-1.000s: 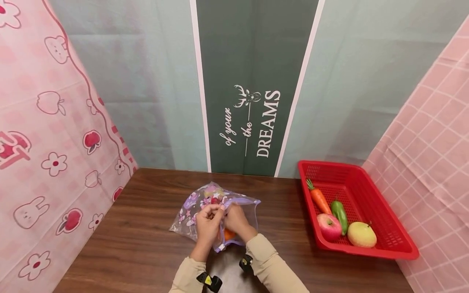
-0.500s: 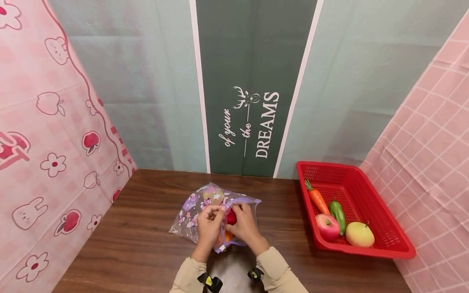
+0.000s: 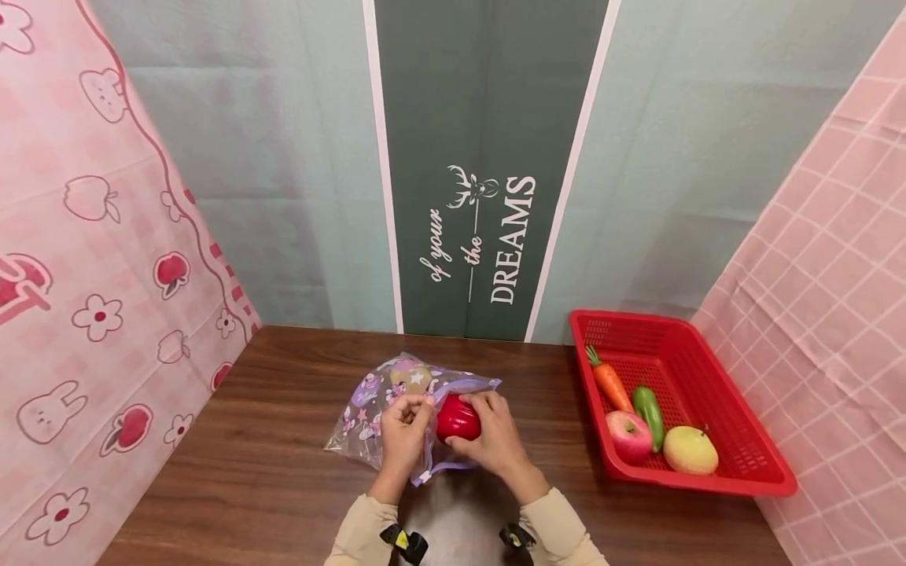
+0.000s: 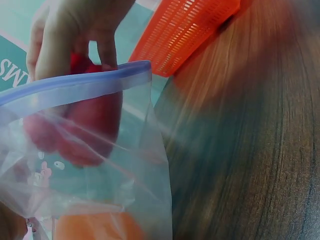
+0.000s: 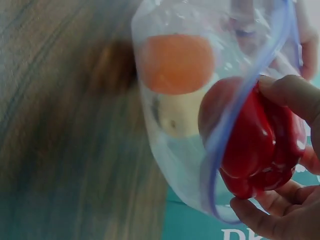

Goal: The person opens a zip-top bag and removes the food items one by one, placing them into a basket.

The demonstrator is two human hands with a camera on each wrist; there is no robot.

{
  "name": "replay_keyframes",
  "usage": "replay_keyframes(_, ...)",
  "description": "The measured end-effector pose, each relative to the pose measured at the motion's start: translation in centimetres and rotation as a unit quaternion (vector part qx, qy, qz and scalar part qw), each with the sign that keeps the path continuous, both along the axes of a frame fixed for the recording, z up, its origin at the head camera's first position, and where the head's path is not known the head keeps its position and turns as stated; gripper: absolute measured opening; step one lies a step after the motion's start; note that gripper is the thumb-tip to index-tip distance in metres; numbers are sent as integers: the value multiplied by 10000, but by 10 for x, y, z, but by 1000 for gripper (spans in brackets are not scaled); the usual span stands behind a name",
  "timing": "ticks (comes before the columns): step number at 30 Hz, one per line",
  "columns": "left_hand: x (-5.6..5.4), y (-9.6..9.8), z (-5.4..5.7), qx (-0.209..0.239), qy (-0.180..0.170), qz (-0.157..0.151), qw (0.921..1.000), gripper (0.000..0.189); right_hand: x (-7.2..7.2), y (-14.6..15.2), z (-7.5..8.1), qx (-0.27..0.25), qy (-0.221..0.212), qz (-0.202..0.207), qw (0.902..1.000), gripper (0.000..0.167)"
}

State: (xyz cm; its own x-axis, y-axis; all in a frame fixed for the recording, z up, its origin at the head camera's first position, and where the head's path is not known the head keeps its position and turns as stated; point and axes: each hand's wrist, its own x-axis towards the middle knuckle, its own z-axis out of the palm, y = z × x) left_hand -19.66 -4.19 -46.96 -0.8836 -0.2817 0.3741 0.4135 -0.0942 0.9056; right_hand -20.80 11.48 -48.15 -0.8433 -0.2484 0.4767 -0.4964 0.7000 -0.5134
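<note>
My right hand (image 3: 499,440) grips a glossy red bell pepper (image 3: 458,418), thumb and fingers spread around its sides. The pepper is at the mouth of a clear plastic zip bag (image 3: 364,428) with purple edging and cartoon prints; in the right wrist view part of it shows through the plastic. At the bag's opening edge, my left hand (image 3: 405,436) pinches the plastic between thumb and fingers. Inside the bag, the right wrist view shows an orange round fruit (image 5: 177,62) and a pale yellow fruit (image 5: 177,115) beside it.
To the right stands a red perforated basket (image 3: 708,486). In it lie a carrot (image 3: 610,385), a long green vegetable (image 3: 648,415), a pink-red apple (image 3: 628,436) and a yellow pear-like fruit (image 3: 690,450). Printed cloths rise behind and beside the brown wooden table (image 3: 248,464).
My right hand has come out from deep in the bag, drawing the red bell pepper to the right, into its mouth. My left hand stays on the bag's edge.
</note>
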Motion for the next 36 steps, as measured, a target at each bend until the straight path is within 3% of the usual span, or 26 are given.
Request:
replay_keyframes(6,-2,0,1,-17,-9,-62,10000,8,-1,14,14,-86,11,234,9997,65)
replay_keyframes(17,-3,1,-2,131,-6,-241,9996,6,1,36,27,-199,-664,527,9962,73)
replay_keyframes(28,-2,1,-6,-41,67,-212,9997,4,-3,57,24,-660,-634,484,9946,74)
replay_keyframes(36,-1,0,-8,-11,-13,-266,9996,3,-2,71,25,-881,-861,206,9922,75)
